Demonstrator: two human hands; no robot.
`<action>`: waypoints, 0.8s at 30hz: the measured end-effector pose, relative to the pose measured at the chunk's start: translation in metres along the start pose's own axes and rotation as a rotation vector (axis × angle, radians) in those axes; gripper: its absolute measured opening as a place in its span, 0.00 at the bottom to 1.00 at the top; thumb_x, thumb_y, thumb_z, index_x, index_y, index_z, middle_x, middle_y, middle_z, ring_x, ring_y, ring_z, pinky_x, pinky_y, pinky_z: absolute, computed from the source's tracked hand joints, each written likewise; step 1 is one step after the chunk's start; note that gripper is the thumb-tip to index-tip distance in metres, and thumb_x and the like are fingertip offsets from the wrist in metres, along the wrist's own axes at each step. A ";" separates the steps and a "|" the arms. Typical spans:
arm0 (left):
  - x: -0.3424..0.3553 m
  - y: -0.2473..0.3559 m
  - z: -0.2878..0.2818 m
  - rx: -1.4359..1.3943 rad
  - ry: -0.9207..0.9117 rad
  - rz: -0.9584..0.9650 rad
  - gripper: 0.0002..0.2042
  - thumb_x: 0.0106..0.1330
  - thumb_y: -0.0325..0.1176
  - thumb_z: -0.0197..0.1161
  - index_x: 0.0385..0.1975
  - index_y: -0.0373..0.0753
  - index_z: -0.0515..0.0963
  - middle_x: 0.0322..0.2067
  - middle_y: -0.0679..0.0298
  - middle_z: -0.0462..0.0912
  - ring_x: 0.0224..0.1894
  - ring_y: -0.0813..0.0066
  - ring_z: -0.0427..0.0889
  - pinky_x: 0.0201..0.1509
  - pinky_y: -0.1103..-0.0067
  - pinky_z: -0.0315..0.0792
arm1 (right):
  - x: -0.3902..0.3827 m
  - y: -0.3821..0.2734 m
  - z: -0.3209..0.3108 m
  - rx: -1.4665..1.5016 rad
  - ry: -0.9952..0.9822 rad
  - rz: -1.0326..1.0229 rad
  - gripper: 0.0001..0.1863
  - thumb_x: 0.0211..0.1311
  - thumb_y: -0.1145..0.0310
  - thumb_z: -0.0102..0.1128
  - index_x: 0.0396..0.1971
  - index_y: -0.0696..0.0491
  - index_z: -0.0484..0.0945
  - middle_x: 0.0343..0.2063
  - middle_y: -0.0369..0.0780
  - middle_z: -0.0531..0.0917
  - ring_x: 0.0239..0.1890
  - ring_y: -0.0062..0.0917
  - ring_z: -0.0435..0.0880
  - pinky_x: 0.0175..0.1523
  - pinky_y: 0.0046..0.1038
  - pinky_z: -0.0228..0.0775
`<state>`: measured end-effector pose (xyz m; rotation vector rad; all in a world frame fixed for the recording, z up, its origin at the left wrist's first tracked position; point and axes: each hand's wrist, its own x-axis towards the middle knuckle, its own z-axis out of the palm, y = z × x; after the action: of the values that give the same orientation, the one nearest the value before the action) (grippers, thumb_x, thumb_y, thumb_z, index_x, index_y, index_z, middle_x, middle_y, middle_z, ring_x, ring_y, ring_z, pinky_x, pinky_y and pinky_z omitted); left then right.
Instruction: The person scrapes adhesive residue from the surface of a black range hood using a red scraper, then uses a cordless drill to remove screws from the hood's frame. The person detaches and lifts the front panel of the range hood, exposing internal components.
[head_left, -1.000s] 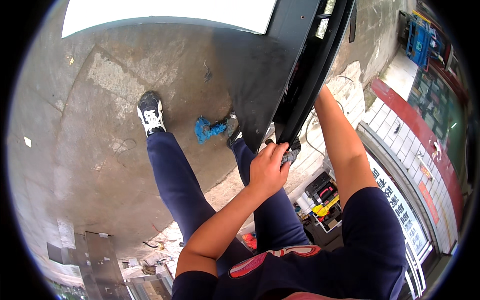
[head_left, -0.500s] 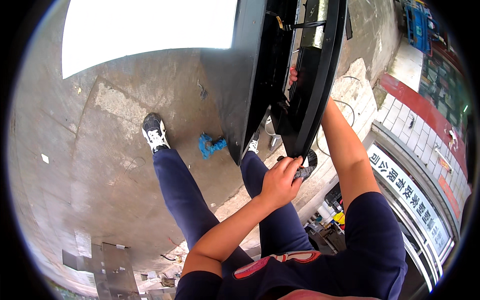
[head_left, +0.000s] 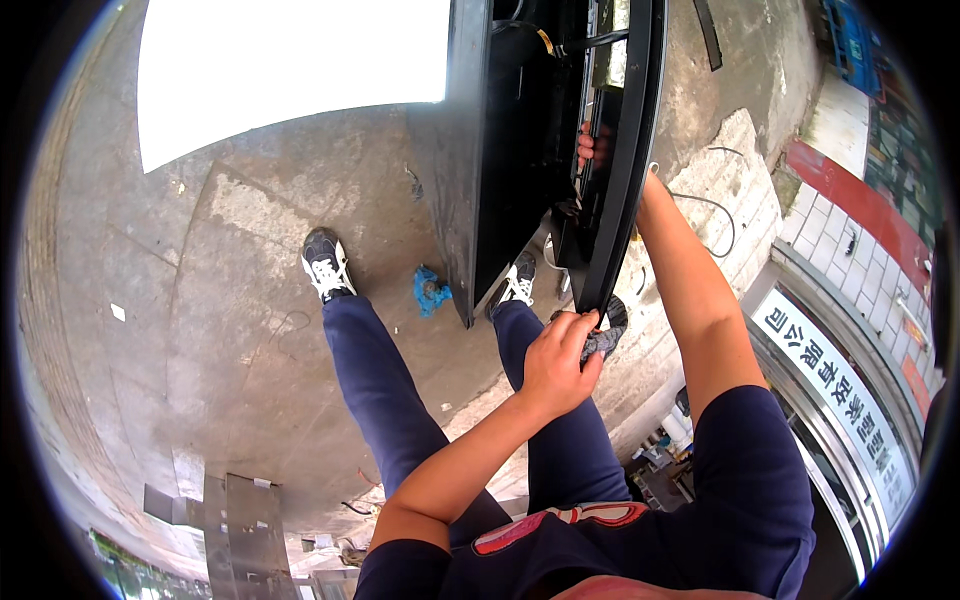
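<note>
A tall black metal housing (head_left: 462, 230) stands before me, with a long black frame (head_left: 632, 230) along its right side and a dark cavity between them. My left hand (head_left: 565, 355) is closed at the frame's lower end, beside a crumpled dark grey item (head_left: 607, 342) that I cannot make out clearly. My right hand (head_left: 587, 145) reaches behind the frame from the right; its curled fingertips show in the opening, gripping the inner edge. A black cable (head_left: 590, 42) crosses the upper part of the cavity.
A white panel (head_left: 290, 70) is at upper left. My feet stand on stained concrete (head_left: 230, 350), near a crumpled blue item (head_left: 430, 290). A loose cable (head_left: 730, 225) lies to the right, before a tiled wall (head_left: 810, 220). Metal sheets (head_left: 250, 530) are at lower left.
The gap between housing and frame shows much wider than a second ago, exposing cables and my right fingertips. The view has shifted, with the housing appearing farther left and more upright.
</note>
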<state>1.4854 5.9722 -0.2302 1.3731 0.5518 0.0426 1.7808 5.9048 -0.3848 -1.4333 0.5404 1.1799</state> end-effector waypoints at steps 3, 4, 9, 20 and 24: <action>0.000 0.000 0.002 0.004 0.010 -0.004 0.21 0.49 0.27 0.65 0.46 0.34 0.73 0.39 0.55 0.76 0.39 0.55 0.78 0.42 0.69 0.74 | -0.001 -0.004 0.000 0.005 -0.001 0.029 0.13 0.62 0.58 0.50 0.34 0.53 0.72 0.20 0.34 0.72 0.21 0.21 0.72 0.29 0.26 0.69; 0.001 0.003 0.001 -0.001 0.017 -0.014 0.21 0.50 0.28 0.66 0.46 0.34 0.73 0.39 0.55 0.76 0.40 0.55 0.78 0.42 0.68 0.74 | -0.004 0.001 0.002 -0.027 0.024 0.025 0.13 0.62 0.57 0.50 0.33 0.52 0.72 0.20 0.33 0.73 0.21 0.21 0.72 0.29 0.25 0.69; 0.021 0.008 0.004 0.046 0.053 -0.035 0.19 0.50 0.30 0.69 0.40 0.33 0.71 0.36 0.56 0.75 0.34 0.56 0.79 0.35 0.70 0.73 | -0.006 -0.005 0.015 -0.017 0.063 0.017 0.14 0.61 0.56 0.50 0.33 0.52 0.72 0.20 0.33 0.73 0.21 0.21 0.72 0.29 0.25 0.69; 0.034 0.012 0.026 0.375 0.014 0.110 0.17 0.47 0.30 0.67 0.34 0.37 0.67 0.29 0.57 0.69 0.20 0.64 0.78 0.21 0.75 0.74 | -0.005 -0.006 -0.006 0.065 -0.023 0.042 0.14 0.64 0.58 0.49 0.35 0.55 0.74 0.22 0.35 0.74 0.23 0.23 0.73 0.32 0.26 0.70; 0.035 0.015 0.033 0.412 -0.002 0.117 0.17 0.46 0.30 0.66 0.33 0.37 0.67 0.28 0.58 0.69 0.20 0.65 0.78 0.20 0.76 0.73 | -0.001 -0.007 -0.022 0.025 -0.005 0.027 0.15 0.65 0.59 0.48 0.38 0.55 0.76 0.23 0.36 0.76 0.26 0.24 0.76 0.35 0.27 0.72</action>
<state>1.5336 5.9574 -0.2255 1.8067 0.4939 0.0224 1.7940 5.8855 -0.3837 -1.4051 0.5714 1.1937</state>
